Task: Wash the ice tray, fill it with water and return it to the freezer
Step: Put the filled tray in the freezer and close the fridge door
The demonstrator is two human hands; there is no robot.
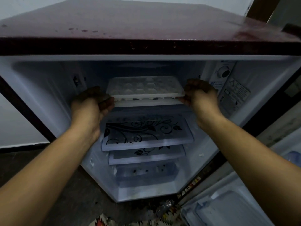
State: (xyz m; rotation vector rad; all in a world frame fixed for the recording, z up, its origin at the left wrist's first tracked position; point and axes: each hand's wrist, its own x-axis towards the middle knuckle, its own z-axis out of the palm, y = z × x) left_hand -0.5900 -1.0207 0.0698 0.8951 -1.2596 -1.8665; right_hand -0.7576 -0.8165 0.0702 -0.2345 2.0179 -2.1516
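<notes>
A white ice tray (143, 88) with several round cells lies level at the mouth of the freezer compartment (48, 82), at the top of the open fridge. My left hand (92, 103) grips the tray's left end, fingers curled under its rim. My right hand (197, 95) pinches the tray's right end. The tray's underside and far edge are hidden in shadow.
The fridge's dark red top (146, 25) overhangs the opening. Below the tray sit glass shelves with a black floral print (145, 131) and a drawer (146, 175). A thermostat dial (225, 72) is on the right inner wall. The open door (228, 206) is at the lower right.
</notes>
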